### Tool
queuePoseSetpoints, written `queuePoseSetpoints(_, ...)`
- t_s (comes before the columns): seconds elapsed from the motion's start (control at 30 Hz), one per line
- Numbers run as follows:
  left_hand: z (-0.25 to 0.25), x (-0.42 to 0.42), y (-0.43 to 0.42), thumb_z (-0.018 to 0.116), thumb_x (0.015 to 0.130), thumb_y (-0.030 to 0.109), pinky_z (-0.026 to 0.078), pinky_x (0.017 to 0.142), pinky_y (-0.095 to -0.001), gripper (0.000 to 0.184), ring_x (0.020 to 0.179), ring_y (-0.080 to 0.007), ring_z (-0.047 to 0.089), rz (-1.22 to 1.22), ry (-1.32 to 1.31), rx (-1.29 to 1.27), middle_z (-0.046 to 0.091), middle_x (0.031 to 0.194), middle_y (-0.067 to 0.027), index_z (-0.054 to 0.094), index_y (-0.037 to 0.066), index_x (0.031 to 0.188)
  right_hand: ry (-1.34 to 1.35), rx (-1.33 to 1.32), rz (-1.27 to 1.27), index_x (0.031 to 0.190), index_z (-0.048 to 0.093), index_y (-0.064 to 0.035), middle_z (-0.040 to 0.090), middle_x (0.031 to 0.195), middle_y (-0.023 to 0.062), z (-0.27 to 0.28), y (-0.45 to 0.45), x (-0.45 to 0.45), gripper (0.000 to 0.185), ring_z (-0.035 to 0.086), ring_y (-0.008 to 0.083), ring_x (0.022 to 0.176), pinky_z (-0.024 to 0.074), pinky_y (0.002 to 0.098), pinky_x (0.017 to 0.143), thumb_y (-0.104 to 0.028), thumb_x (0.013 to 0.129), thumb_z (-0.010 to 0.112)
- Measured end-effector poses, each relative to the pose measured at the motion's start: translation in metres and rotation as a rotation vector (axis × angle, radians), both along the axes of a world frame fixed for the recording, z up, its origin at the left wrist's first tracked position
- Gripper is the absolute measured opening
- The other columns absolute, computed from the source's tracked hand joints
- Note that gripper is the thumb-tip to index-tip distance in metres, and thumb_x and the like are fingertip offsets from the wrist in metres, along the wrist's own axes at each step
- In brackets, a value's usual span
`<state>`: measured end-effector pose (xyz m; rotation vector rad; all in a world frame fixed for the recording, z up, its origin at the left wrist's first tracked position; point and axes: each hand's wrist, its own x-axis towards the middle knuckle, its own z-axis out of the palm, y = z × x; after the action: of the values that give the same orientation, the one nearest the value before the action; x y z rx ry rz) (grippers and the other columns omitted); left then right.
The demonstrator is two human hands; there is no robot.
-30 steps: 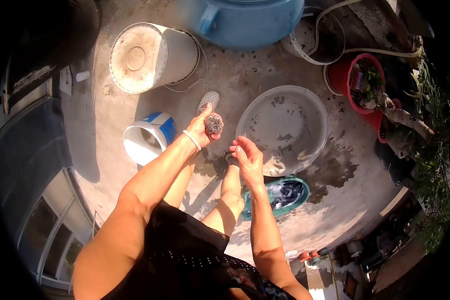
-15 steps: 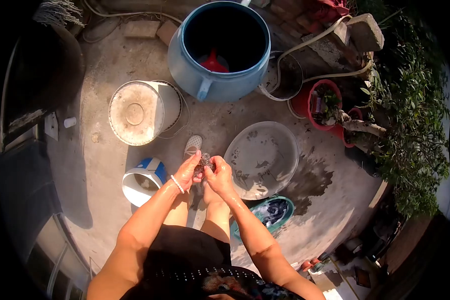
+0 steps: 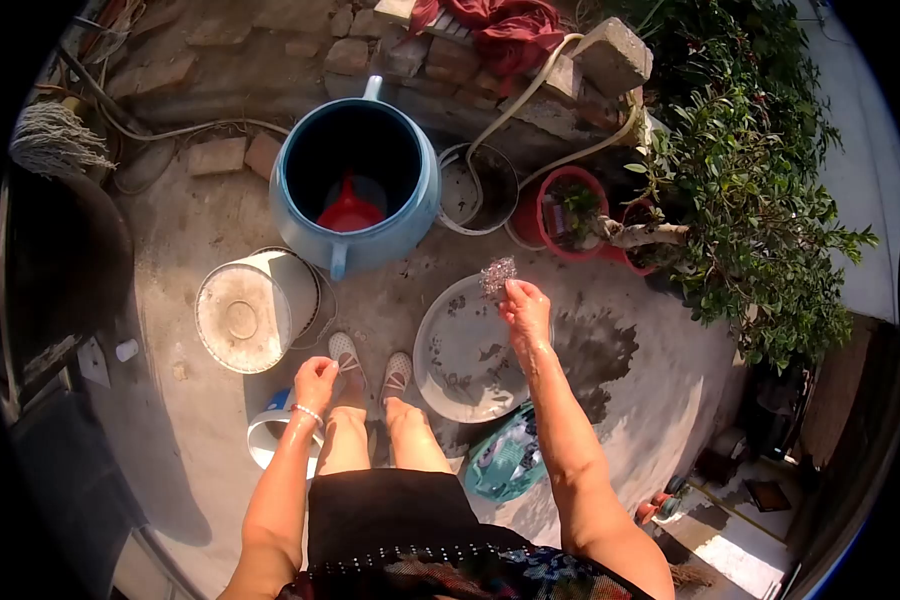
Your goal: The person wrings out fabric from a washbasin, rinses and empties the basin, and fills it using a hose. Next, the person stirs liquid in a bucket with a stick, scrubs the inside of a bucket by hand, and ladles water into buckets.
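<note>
My right hand is raised over the far right rim of a wide grey basin. It pinches a tangled, shiny wire scourer between thumb and fingers. Dark wet bits lie in the basin. My left hand, with a beaded bracelet at the wrist, is loosely closed above a small white-and-blue bucket; nothing shows in its fingers. A green tub stands near my right leg, partly hidden by my forearm.
Ahead stands a large blue vat holding a red scoop. A lidded white bucket is at left. Another bucket with a hose, a red plant pot and leafy branches are at right. Wet patches darken the concrete.
My hands, together on the scourer before, are now apart. The right has carried it forward and right over the basin; the left has moved left. The view has shifted.
</note>
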<state>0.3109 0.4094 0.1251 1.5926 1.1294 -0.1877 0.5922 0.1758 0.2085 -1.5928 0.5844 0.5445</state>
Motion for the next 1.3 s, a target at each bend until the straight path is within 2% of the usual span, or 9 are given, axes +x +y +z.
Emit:
queuePoseSetpoints(0.3,-0.004,0.175,0.139,0.066,0.078,0.036,0.044,0.081,-0.0349,0.047,0.093,-0.0252,0.053,0.177,-0.148,0.349,0.054,0.108,-0.0155,0.056,0.000,0.105,-0.327,-0.127,0.014,0.090,0.058,-0.0004,0.057,0.067,0.0025,0.017,0.029,0.246,0.018,0.052,0.0099,0.052,0.0385,0.0210,0.041,-0.012,0.078,0.065)
queuePoseSetpoints(0.5,-0.029,0.264,0.162,0.062,0.081,0.040,0.041,0.078,-0.0403,0.047,0.086,-0.0334,0.052,0.292,0.097,0.842,0.053,0.091,-0.0215,0.050,-0.004,0.090,-0.445,-0.052,-0.034,0.086,0.057,0.0045,0.053,0.061,0.0040,-0.012,0.062,0.407,0.020,0.047,0.0108,0.043,0.0338,0.0222,0.036,-0.009,0.075,0.067)
queuePoseSetpoints(0.67,-0.028,0.256,0.162,0.064,0.081,0.033,0.042,0.071,-0.0387,0.038,0.071,-0.0299,0.050,0.329,0.082,0.783,0.054,0.079,-0.0161,0.050,-0.002,0.089,-0.388,-0.149,0.062,0.091,0.059,0.0016,0.056,0.069,0.0052,-0.060,0.062,0.488,0.023,0.053,0.0137,0.050,0.0395,0.0245,0.041,-0.018,0.082,0.063)
queuePoseSetpoints(0.83,-0.024,0.256,0.160,0.066,0.081,0.031,0.043,0.072,-0.0350,0.036,0.074,-0.0239,0.051,0.333,0.079,0.752,0.055,0.081,-0.0128,0.052,-0.001,0.090,-0.515,-0.473,0.000,0.088,0.057,0.0066,0.057,0.067,0.0078,-0.069,0.051,0.477,0.034,0.054,0.0149,0.050,0.0421,0.0256,0.044,-0.027,0.085,0.057)
queuePoseSetpoints(1.0,-0.027,0.257,0.157,0.064,0.082,0.032,0.043,0.077,-0.0365,0.037,0.081,-0.0269,0.054,0.426,0.124,0.752,0.058,0.087,-0.0149,0.054,-0.002,0.092,-0.328,-0.164,0.000,0.095,0.056,-0.0002,0.059,0.076,0.0048,-0.047,0.042,0.335,0.022,0.053,0.0077,0.056,0.0419,0.0199,0.049,-0.022,0.090,0.054)
queuePoseSetpoints(1.03,-0.017,0.264,0.154,0.061,0.083,0.040,0.043,0.074,-0.0352,0.043,0.077,-0.0251,0.054,0.440,0.092,0.710,0.058,0.083,-0.0146,0.055,-0.001,0.093,-0.231,-0.154,0.075,0.096,0.056,-0.0002,0.059,0.076,0.0041,-0.034,0.055,0.298,0.019,0.052,0.0072,0.058,0.0423,0.0196,0.053,-0.019,0.090,0.054)
queuePoseSetpoints(1.13,-0.011,0.269,0.150,0.062,0.083,0.032,0.042,0.074,-0.0369,0.033,0.080,-0.0270,0.053,0.465,0.056,0.721,0.056,0.084,-0.0131,0.054,0.000,0.088,0.023,0.157,0.413,0.105,0.054,0.0033,0.060,0.082,0.0062,0.003,0.108,0.198,0.022,0.054,0.0092,0.066,0.0442,0.0205,0.057,-0.011,0.088,0.056)
queuePoseSetpoints(1.2,-0.013,0.268,0.151,0.062,0.084,0.031,0.042,0.071,-0.0383,0.031,0.076,-0.0284,0.052,0.442,-0.007,0.777,0.055,0.082,-0.0134,0.053,0.001,0.084,0.107,0.261,0.884,0.106,0.054,0.0046,0.061,0.085,0.0099,0.012,0.145,0.150,0.026,0.060,0.0158,0.073,0.0485,0.0270,0.067,-0.012,0.086,0.057)
queuePoseSetpoints(1.3,-0.016,0.267,0.151,0.060,0.084,0.031,0.041,0.069,-0.0389,0.032,0.075,-0.0295,0.051,0.456,-0.030,0.763,0.054,0.080,-0.0137,0.052,0.001,0.083,-0.376,0.072,1.451,0.095,0.056,0.0058,0.058,0.093,0.0241,-0.014,0.208,0.118,0.025,0.059,0.0375,0.085,0.0482,0.0408,0.073,-0.010,0.077,0.060)
